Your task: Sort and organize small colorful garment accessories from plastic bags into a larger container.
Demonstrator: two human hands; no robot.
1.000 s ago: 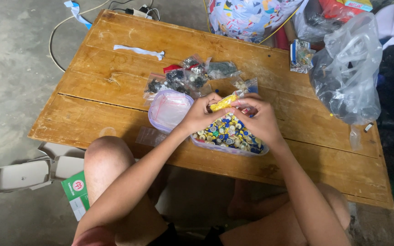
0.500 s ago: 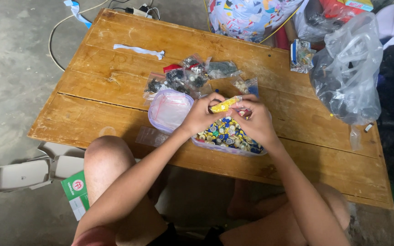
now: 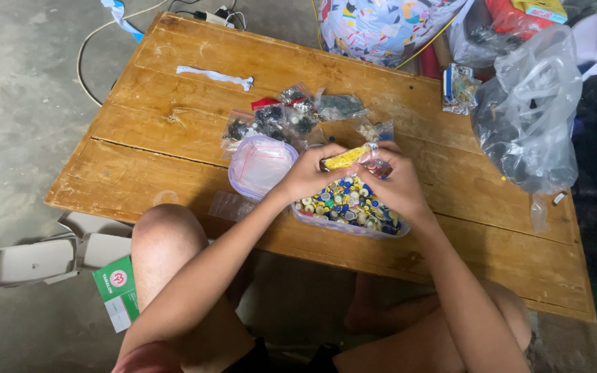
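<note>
While both your hands sit over the tray of small coloured parts [image 3: 354, 211], use that tray as the reference. Left hand [image 3: 310, 174] is above its near-left corner, fingers curled shut on the left end of a small clear bag with yellow pieces [image 3: 347, 157]. Right hand [image 3: 396, 185] is above the tray's right half, fingers pinched closed on the bag's other end (what's under the fingertips there is blurred, reddish, can't tell). The bag hangs just above the tray's far edge, not touching it as far as I can see. Long axis runs left-right, slightly up to the right, spanning hand to hand. Both hands are equally on it; neither is nearer. Left of the tray: a round clear lid [image 3: 260, 166], just beside it. Beyond the tray: a cluster of small bags with dark parts [image 3: 281, 117]. Far right of the tray: a big clear sack [image 3: 530, 110], well apart. All on the wooden table [image 3: 174, 159].
</note>
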